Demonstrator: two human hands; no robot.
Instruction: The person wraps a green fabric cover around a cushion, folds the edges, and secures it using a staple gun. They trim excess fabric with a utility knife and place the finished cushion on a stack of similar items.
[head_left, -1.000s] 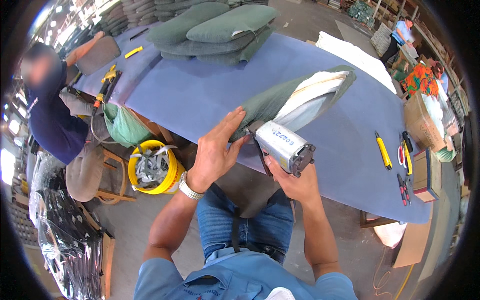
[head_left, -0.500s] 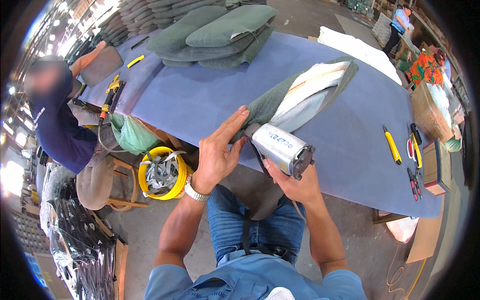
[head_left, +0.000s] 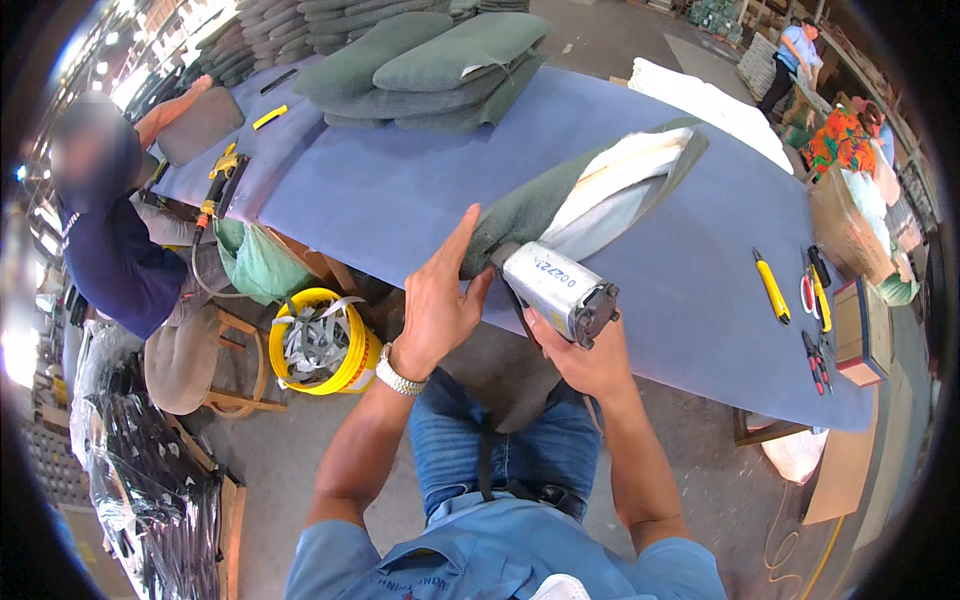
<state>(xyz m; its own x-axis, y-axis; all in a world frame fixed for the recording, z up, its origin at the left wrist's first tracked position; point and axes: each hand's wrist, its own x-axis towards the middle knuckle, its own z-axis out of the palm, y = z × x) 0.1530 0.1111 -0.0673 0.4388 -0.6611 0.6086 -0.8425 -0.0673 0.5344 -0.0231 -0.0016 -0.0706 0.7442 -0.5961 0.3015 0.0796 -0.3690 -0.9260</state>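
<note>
My right hand is wrapped around the handle of a pneumatic staple gun with a silver cylindrical body. Its nose meets the near end of a green fabric-covered cushion. That cushion lies tilted at the table's near edge, its underside showing white padding and a pale board. Against the same end rests my left hand, fingers stretched out and thumb apart, close to the gun's nose. The exact spot under the nose is hidden by the gun.
Green cushions are stacked at the far side of the blue table. Right: yellow cutter, scissors and pliers. Left: yellow bucket of strips, stool, another staple gun, and a seated co-worker.
My left fingers have lifted and straightened from the cushion's surface. The staple gun stays at the cushion's end, held in my right hand. The whole view has shifted slightly.
</note>
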